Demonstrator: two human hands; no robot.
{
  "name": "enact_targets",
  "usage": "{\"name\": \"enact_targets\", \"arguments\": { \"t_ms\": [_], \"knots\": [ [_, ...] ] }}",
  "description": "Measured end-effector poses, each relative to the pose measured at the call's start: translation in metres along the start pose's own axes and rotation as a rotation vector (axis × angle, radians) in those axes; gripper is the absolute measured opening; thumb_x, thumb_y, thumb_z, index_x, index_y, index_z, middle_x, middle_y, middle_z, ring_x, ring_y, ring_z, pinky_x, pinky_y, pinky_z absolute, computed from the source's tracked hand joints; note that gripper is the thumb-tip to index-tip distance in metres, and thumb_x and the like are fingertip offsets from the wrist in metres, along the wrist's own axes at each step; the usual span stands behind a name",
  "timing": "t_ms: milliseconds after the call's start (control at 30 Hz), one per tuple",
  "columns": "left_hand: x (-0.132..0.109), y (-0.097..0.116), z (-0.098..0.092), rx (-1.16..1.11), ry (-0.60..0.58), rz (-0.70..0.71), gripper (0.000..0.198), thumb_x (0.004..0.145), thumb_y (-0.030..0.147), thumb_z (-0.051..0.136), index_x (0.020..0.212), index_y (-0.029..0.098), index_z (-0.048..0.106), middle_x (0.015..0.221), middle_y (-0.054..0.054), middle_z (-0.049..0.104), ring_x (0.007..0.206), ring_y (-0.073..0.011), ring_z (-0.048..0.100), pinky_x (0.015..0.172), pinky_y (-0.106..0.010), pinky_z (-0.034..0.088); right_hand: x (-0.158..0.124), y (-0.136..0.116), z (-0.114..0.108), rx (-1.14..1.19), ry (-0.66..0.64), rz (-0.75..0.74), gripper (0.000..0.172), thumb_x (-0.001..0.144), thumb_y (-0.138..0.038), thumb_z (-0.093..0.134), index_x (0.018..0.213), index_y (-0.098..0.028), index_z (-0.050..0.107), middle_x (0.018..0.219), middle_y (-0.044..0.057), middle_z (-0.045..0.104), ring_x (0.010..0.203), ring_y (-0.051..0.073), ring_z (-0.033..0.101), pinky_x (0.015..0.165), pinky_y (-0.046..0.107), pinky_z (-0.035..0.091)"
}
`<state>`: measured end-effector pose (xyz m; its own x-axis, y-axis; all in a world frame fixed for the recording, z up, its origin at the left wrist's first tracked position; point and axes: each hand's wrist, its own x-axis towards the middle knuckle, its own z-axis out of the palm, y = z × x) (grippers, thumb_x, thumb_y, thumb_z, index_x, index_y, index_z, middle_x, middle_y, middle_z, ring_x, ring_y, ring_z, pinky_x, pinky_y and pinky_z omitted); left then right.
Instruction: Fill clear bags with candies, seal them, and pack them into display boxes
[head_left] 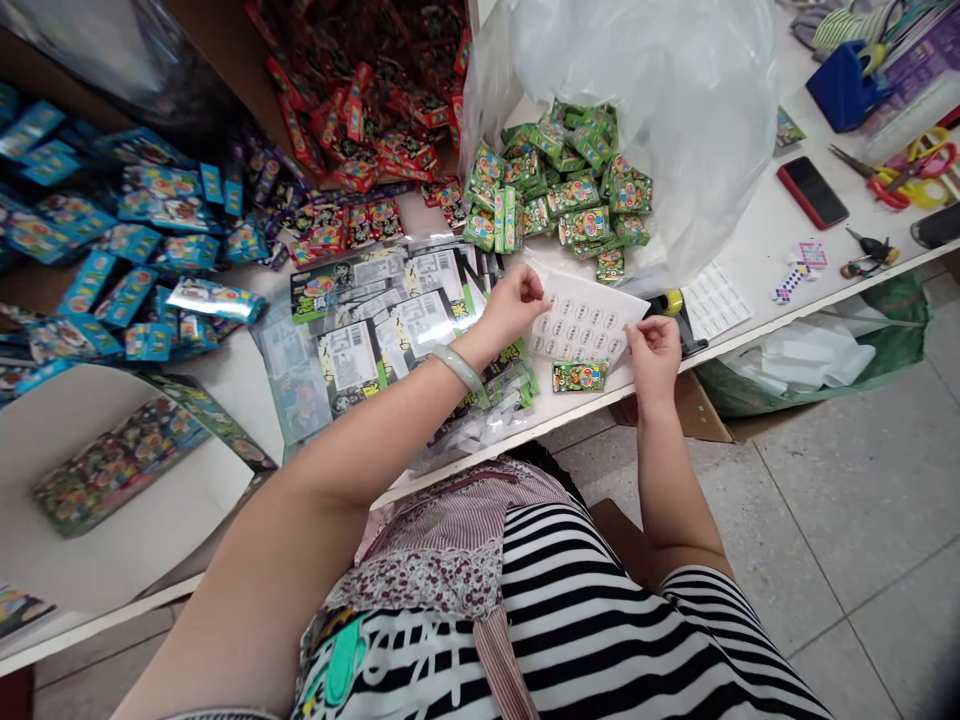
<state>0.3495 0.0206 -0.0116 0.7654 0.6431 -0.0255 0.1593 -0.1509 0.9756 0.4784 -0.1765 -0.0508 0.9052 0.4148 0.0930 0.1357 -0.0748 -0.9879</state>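
Observation:
My left hand pinches the upper left edge of a white sticker sheet printed with rows of small oval labels. My right hand is closed on the sheet's right edge, fingertips pressed on a label. Both hands hold the sheet just above the white table. One small green packet lies on the table right below the sheet. A heap of the same green packets spills from a clear plastic bag behind it. A pale green bangle is on my left wrist.
Flat printed sleeves are spread left of the sheet. Blue packets and red packets are piled at the back left. A white box holds packed sleeves. A phone, scissors and another label sheet lie right.

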Motion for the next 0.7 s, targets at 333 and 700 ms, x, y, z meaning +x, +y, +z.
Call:
{"name": "enact_targets", "arguments": {
  "t_ms": [333,700],
  "knots": [
    [-0.014,0.031,-0.022,-0.349,0.018,0.006,0.027,0.065,0.018,0.077,0.092,0.017,0.070,0.086,0.000,0.070,0.078,-0.0138,0.063,0.074,-0.026,0.050,0.004,-0.041,0.024,0.167,-0.050,-0.079,0.031,0.068,-0.042,0.083,0.088,-0.024,0.070,0.085,0.000,0.068,0.079,0.015,0.062,0.077,0.031,0.055],
    [-0.054,0.042,-0.053,0.108,0.099,0.183,0.018,0.079,0.029,0.075,0.094,0.019,0.075,0.086,-0.003,0.066,0.081,-0.0176,0.060,0.081,-0.033,0.049,-0.020,-0.072,0.014,-0.089,-0.204,-0.196,0.024,0.078,-0.033,0.077,0.100,-0.024,0.075,0.080,0.000,0.066,0.072,0.016,0.060,0.073,0.033,0.054]
  ]
}}
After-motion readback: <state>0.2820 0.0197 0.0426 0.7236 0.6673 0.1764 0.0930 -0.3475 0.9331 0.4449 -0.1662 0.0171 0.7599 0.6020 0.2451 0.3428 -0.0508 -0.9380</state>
